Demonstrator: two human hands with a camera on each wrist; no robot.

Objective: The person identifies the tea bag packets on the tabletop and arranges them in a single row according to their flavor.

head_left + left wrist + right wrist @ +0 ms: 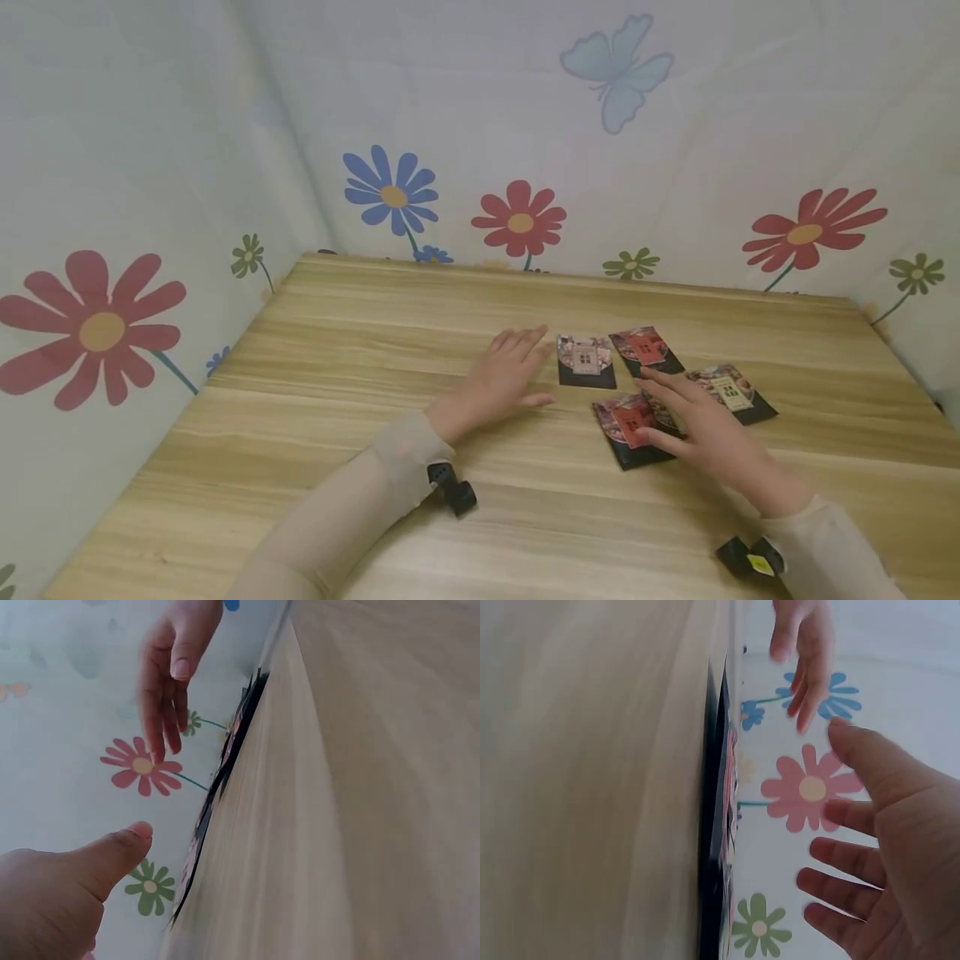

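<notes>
Several flat, dark-edged picture cards or packets lie on the wooden table; which of the two I cannot tell. One has a pale label [587, 375], one behind has a red label [647, 348], one at the right has a yellowish label [731, 393], and another red-labelled one [632, 425] lies nearer. My right hand [705, 437] hovers over the nearer ones, fingers spread, hiding part of them. Left of the pale-labelled one is my left hand [495, 383], its fingers extended and holding nothing. Both wrist views show the hands apart, above the table.
The wood-grain table [337, 358] reaches back to a white cloth backdrop [465, 75] printed with flowers and a butterfly. A second cloth side closes off the left. Small black cameras [461, 498] sit at the wrists.
</notes>
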